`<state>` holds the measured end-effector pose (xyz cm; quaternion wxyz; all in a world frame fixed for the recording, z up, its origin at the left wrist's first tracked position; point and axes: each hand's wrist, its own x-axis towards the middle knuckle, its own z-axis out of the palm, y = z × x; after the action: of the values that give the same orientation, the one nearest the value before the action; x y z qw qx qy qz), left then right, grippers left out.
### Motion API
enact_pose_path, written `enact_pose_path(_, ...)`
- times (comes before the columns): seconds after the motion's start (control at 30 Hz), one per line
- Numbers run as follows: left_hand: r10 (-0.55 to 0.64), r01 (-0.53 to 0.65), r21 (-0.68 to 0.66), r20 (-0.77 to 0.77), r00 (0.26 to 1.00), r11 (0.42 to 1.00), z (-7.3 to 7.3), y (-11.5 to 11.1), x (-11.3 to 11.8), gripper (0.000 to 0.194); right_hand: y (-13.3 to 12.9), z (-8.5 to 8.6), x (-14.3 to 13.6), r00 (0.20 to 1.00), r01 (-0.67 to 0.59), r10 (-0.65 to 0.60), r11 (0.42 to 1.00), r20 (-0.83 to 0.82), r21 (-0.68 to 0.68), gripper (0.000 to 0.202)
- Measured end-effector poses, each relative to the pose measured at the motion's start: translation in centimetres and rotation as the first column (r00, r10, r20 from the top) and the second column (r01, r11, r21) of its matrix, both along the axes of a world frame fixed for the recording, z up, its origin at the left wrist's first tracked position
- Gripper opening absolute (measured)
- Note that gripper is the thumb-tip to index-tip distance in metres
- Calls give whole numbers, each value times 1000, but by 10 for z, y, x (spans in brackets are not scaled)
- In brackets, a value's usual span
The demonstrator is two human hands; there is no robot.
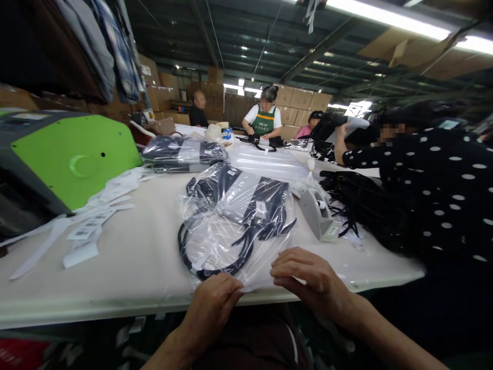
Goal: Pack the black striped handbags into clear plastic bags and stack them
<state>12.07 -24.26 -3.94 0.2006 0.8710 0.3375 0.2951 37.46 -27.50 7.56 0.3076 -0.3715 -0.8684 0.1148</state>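
A clear plastic bag (269, 257) lies on the table in front of me. Packed inside is a dark navy handbag (265, 203) with a pale wrap around its middle, a white label and a looped dark strap (185, 246). At the table's front edge, my left hand (215, 298) is closed, pinching the near edge of the plastic. My right hand (308, 277) has its fingers curled toward the thumb at the bag's lower right corner. Its fingertips close on the plastic there, with a small gap showing behind them.
To the left stands a green-sided machine (77, 159) beside strips of printed labels (88, 226). Bagged goods (185, 151) are stacked behind. A grey tape dispenser (319, 213) and black bags (358, 205) lie right, near a co-worker in a dotted top (442, 190). Other people work further back.
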Motion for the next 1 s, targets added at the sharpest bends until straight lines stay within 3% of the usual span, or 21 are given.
enact_pose_path(0.07, 15, -15, 19, -20, 1000, 1000, 3, 1, -4, 10, 8, 7, -6, 999, 1, -3, 998, -40, -61, 11)
enact_pose_path(0.13, 54, -49, 57, -80, 995, 997, 4, 2, -11, 16, 17, 9, -10, 997, 28, -35, 995, -73, -92, 10)
enact_pose_path(0.23, 159, -141, 125, -152, 975, 982, 2, 5, -24, 7, 37, 6, -14, 984, 108, -124, 987, -131, -123, 17)
enact_pose_path(0.37, 230, -212, 141, -132, 964, 967, 0, 11, -37, 11, 82, -5, -23, 941, 236, -284, 940, -184, -245, 26)
enact_pose_path(0.5, 315, -295, 152, -126, 941, 943, -1, 20, -37, 20, 141, -25, -38, 904, 325, -383, 904, -190, -278, 24)
enact_pose_path(0.67, 419, -381, 234, -140, 897, 895, -8, 36, -32, 21, 200, -61, -59, 900, 307, -391, 882, -192, -358, 15)
enact_pose_path(0.83, 475, -421, 294, -142, 868, 858, -16, 48, -34, 14, 221, -89, -68, 921, 326, -378, 877, -88, -352, 13)
enact_pose_path(1.0, 462, -418, 240, -173, 870, 876, -16, 50, -46, 47, 228, -100, -65, 900, 360, -415, 880, -132, -310, 12)
